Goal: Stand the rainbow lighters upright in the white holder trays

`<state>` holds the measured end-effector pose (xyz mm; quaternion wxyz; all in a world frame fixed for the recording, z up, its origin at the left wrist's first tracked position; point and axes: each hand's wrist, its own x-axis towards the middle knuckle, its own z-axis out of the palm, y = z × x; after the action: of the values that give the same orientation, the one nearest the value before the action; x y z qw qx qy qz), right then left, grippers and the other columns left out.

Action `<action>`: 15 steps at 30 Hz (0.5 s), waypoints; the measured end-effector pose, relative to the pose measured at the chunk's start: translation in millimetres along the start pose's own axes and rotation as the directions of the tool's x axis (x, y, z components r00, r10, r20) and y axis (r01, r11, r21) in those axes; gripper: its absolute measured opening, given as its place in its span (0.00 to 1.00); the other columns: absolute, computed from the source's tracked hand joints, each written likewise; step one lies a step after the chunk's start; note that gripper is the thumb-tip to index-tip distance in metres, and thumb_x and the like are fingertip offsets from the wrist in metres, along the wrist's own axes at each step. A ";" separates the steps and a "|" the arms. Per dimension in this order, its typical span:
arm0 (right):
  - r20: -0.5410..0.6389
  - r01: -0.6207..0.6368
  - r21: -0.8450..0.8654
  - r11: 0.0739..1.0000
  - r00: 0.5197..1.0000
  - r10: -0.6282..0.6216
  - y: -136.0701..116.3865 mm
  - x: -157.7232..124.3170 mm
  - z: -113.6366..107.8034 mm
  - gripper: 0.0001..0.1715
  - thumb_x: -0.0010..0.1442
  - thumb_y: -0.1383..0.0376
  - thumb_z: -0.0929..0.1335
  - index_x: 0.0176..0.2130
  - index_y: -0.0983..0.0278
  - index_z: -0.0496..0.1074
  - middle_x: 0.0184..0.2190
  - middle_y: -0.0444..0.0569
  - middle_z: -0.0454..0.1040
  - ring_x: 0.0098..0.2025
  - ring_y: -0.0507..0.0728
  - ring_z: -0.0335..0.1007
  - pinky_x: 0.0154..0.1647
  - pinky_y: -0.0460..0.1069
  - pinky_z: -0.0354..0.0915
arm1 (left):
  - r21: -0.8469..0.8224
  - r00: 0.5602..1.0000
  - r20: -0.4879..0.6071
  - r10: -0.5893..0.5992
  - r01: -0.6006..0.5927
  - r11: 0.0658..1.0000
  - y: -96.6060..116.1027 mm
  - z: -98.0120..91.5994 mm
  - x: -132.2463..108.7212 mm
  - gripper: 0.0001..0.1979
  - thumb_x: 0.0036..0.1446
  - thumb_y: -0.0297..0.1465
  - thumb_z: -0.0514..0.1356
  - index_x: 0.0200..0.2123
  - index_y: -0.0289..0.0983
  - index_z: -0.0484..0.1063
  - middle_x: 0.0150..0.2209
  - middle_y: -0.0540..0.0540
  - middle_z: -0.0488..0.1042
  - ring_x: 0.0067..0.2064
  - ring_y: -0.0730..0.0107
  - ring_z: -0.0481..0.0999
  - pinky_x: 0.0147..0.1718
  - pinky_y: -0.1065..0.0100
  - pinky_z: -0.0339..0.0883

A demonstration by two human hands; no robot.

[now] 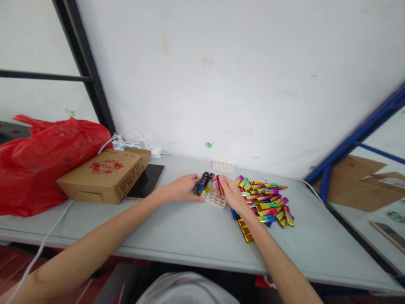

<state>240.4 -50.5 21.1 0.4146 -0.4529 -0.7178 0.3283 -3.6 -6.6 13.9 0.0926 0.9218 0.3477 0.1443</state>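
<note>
On the table [177, 236], near its far edge, a white slotted tray [217, 201] sits between the two hands, with a row of lighters [204, 181] standing upright in its left slots. The left hand [182, 188] lies flat against the tray's left side, fingers stretched out and loose, gripping nothing, their tips at the standing row. The right hand [230, 193] is closed around one lighter [219, 185], pinched between thumb and fingertips and held roughly upright over the tray's middle. Just right of that hand a pile [265, 200] of more of them lies loose and overlapping, in shiny gold, pink and green. Each looks small, light and stiff, with a slick metallic skin that would likely slide in a loose pinch; the best hold is probably across the two broad flat faces near the upper half, leaving the bottom end free. The tray looks thin and light, so it may shift unless steadied from the side. Behind it lies a spare tray [222, 166]; further left are a phone [146, 180], a box [106, 175] and a red bag [38, 160].
</note>
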 end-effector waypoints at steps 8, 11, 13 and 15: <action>0.024 0.354 -0.393 0.849 0.926 -0.376 -12.6 -4.8 -4.3 0.15 0.72 0.55 0.66 0.37 0.61 0.73 0.32 0.49 0.75 0.36 0.58 0.73 0.41 0.51 0.68 | -0.009 1.000 -0.010 0.000 0.000 1.000 -1.3 1.9 0.1 0.33 0.57 0.59 0.64 0.48 0.35 0.75 0.44 0.41 0.74 0.44 0.55 0.75 0.44 0.61 0.69; 0.009 0.332 -0.388 0.860 0.934 -0.357 -14.1 -6.8 -4.5 0.13 0.71 0.55 0.68 0.39 0.61 0.74 0.29 0.46 0.77 0.31 0.57 0.73 0.37 0.50 0.68 | -0.004 1.000 -0.009 0.003 -0.003 1.000 -2.5 2.9 0.2 0.33 0.57 0.60 0.64 0.48 0.36 0.75 0.43 0.41 0.74 0.44 0.55 0.75 0.44 0.62 0.68; -0.003 0.318 -0.362 0.876 0.940 -0.342 -13.8 -7.2 -4.3 0.12 0.71 0.55 0.68 0.40 0.61 0.74 0.29 0.45 0.79 0.31 0.57 0.75 0.37 0.50 0.69 | -0.013 1.000 -0.021 0.004 -0.005 1.000 -3.0 3.5 0.3 0.34 0.56 0.60 0.64 0.48 0.36 0.75 0.43 0.41 0.74 0.43 0.55 0.75 0.44 0.61 0.68; 0.009 0.305 -0.345 0.888 0.947 -0.322 -12.4 -6.8 -3.9 0.12 0.72 0.56 0.68 0.41 0.61 0.74 0.31 0.46 0.81 0.33 0.57 0.77 0.39 0.50 0.70 | -0.027 1.000 -0.031 0.003 -0.004 1.000 -3.3 4.0 0.3 0.34 0.56 0.60 0.64 0.47 0.36 0.75 0.42 0.42 0.73 0.43 0.55 0.75 0.43 0.61 0.68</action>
<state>240.8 -61.0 31.3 0.3944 -0.4039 -0.8172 0.1163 -4.1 -4.2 9.2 0.0994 0.9188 0.3454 0.1632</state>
